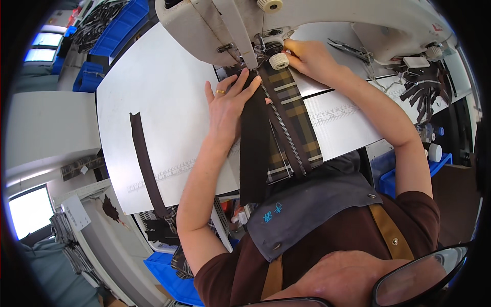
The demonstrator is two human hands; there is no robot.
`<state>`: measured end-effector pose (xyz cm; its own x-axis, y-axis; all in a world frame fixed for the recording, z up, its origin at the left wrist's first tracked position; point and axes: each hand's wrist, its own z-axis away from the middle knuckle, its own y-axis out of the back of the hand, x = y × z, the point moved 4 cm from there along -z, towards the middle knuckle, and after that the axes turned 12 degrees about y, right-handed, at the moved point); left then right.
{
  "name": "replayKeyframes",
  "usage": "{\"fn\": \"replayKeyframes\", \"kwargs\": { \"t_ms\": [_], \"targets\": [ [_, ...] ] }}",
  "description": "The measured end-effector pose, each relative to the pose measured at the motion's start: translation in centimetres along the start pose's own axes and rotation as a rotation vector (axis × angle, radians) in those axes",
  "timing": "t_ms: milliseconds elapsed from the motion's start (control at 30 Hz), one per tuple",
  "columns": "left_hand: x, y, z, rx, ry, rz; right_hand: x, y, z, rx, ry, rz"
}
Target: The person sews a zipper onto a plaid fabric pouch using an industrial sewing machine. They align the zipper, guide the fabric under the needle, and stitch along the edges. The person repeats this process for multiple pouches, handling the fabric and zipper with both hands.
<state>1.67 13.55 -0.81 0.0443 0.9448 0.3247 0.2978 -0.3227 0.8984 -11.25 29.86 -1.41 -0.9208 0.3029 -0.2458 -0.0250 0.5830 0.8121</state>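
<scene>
A metal-toothed zipper [284, 127] on dark brown tape runs up under the needle area of a white sewing machine [197, 33]. Beneath it lies brown, black and white plaid fabric [292, 105]. Along its left side goes a wide dark fabric strip [254, 158]. My left hand [226, 107], with a ring on one finger, lies flat with fingers spread, the fingertips pressing the strip's top beside the presser foot. My right hand [318, 62] is closed just right of the needle area, beside a cream knob [279, 61]. Its fingertips are partly hidden, and what they grip cannot be made out.
A separate dark strip [143, 158] lies on the white table [169, 97] at the left. Scissors [350, 49] and a heap of dark strips [424, 92] rest at the right. Blue bins [120, 28] stand at the far left. The machine's body overhangs the far side.
</scene>
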Motion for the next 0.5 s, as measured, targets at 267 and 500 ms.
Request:
{"fn": "replayKeyframes", "kwargs": {
  "t_ms": [267, 500],
  "targets": [
    [0.0, 0.0, 0.0, 0.019, -0.004, 0.008, -1.1, -0.6, -0.9, -0.236, 0.13, 0.247],
    [-0.1, 0.1, 0.1, 0.023, -0.009, 0.014, -0.8, 0.0, -0.5, -0.051, 0.114, 0.174]
  ]
}}
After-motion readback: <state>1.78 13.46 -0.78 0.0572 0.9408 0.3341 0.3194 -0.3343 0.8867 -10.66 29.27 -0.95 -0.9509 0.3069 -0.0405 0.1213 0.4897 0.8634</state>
